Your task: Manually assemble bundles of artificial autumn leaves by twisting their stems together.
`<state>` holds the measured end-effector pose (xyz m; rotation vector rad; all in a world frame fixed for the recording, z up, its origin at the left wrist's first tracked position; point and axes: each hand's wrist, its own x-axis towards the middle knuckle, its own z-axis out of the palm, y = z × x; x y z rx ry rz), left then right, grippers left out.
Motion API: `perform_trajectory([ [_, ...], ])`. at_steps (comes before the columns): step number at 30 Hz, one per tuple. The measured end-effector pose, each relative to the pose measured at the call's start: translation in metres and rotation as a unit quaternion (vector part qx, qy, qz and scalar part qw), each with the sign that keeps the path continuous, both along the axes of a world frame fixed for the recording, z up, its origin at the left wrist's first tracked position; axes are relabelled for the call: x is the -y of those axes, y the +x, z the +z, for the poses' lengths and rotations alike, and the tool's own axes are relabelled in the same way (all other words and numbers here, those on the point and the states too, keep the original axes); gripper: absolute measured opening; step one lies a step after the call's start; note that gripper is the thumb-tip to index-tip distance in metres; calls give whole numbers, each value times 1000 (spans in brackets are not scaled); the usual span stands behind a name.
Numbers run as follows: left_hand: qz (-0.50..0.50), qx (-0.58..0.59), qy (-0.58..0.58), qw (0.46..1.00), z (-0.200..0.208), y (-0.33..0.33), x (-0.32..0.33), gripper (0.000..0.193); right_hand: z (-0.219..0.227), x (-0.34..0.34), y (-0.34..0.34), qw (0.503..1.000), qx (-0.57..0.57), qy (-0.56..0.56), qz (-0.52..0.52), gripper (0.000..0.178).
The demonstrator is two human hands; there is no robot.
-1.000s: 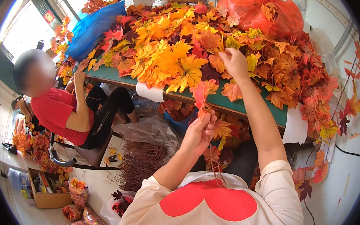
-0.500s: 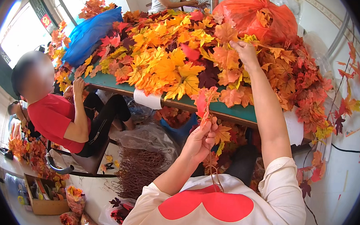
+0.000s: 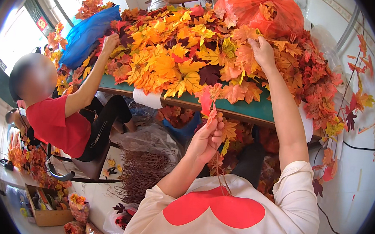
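Observation:
In front of my chest, my left hand is closed around a small bunch of red and orange artificial maple leaves. Thin brown stems trail below it toward my shirt. My right arm stretches over the table, and my right hand is pinched at an orange artificial maple leaf in the heap; its fingertips are partly lost among the leaves. Yellow artificial maple leaves lie heaped to the left, with red-orange ones to the right.
The green table has a wooden front edge. A red plastic bag and a blue bag rest at its back. At left sits a co-worker in a red shirt. Wire stems and a cardboard box are on the floor.
My right hand has shifted slightly right along the leaves. My left hand keeps its bunch, nearly still. The co-worker's arm has reached forward to the heap.

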<state>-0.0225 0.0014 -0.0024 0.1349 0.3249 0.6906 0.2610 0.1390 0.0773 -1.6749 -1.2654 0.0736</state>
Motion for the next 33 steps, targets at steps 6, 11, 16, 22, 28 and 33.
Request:
perform_trajectory([
  [6,-3,-1,-7,1000,0,1,1,18,-18,6,-22,889,385,-24,246,19],
  [11,7,-2,-13,1000,-7,-9,1,18,-63,37,-51,831,445,-41,331,22],
  [16,22,-19,-27,999,-10,-13,3,19,-68,50,-60,897,278,-105,329,25],
  [22,49,-10,-54,997,-18,-17,5,20,-65,41,-98,921,247,-4,300,22],
  [28,47,15,-59,997,-13,-26,11,21,-86,21,-103,941,116,-103,301,13],
  [33,47,17,-62,997,-15,-28,12,21,-75,18,-89,956,28,-124,263,17],
])
